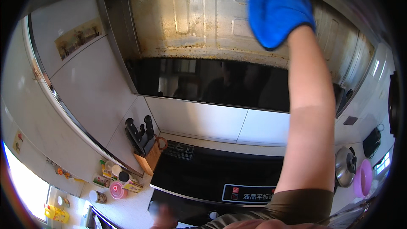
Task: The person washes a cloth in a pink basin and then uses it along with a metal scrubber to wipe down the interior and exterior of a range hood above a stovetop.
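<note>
My right hand (281, 9) is hidden inside or behind a blue cloth (270, 22) with a dark edge, raised against the stained metal underside of a range hood (194, 22). Brown grease spots run along the hood's lower seam, above its glossy black panel (206, 82). At the bottom, my left hand (165, 218) is blurred, low over the front of the black stove (219, 168); whether it holds something cannot be made out.
A wooden knife block (151, 159) with black-handled knives stands left of the stove. Jars and a pink-lidded container (117, 190) sit on the left counter (133, 208), near a yellow bottle (57, 213). At right are a metal lid (344, 167) and a pink basin (363, 178).
</note>
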